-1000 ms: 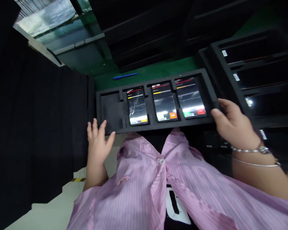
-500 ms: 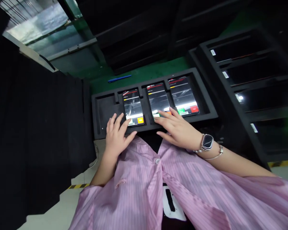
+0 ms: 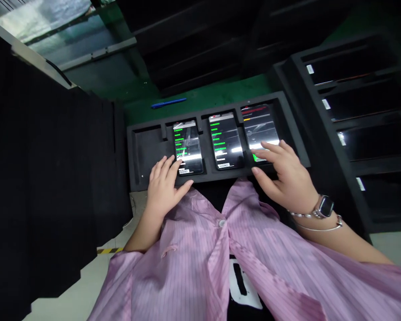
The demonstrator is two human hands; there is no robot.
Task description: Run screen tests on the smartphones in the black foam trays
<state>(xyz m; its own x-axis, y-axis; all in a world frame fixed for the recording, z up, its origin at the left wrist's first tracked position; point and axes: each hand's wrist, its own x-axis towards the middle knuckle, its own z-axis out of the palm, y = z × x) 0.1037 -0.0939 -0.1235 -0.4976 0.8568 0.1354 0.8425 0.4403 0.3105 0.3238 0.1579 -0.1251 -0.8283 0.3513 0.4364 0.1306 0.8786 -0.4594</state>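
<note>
A black foam tray (image 3: 147,147) lies in front of me with three lit phones in its slots; its leftmost slot holds nothing. The left phone (image 3: 187,140) and the middle phone (image 3: 225,136) show green text. The right phone (image 3: 260,125) still shows a red bar at its top. My left hand (image 3: 163,187) lies open with its fingertips at the bottom of the left phone. My right hand (image 3: 287,174) is open too, fingers spread, touching the lower part of the right phone's screen. A watch and bracelets sit on my right wrist.
A blue pen (image 3: 169,103) lies on the green mat (image 3: 220,96) behind the tray. Stacked black trays (image 3: 361,111) with white labels stand at the right. A black curtain (image 3: 47,178) hangs at the left. My pink striped coat fills the foreground.
My right hand has moved from the middle phone to the right phone. The left and middle phones' screens have switched from red bars and coloured buttons to green text. The left hand barely moved.
</note>
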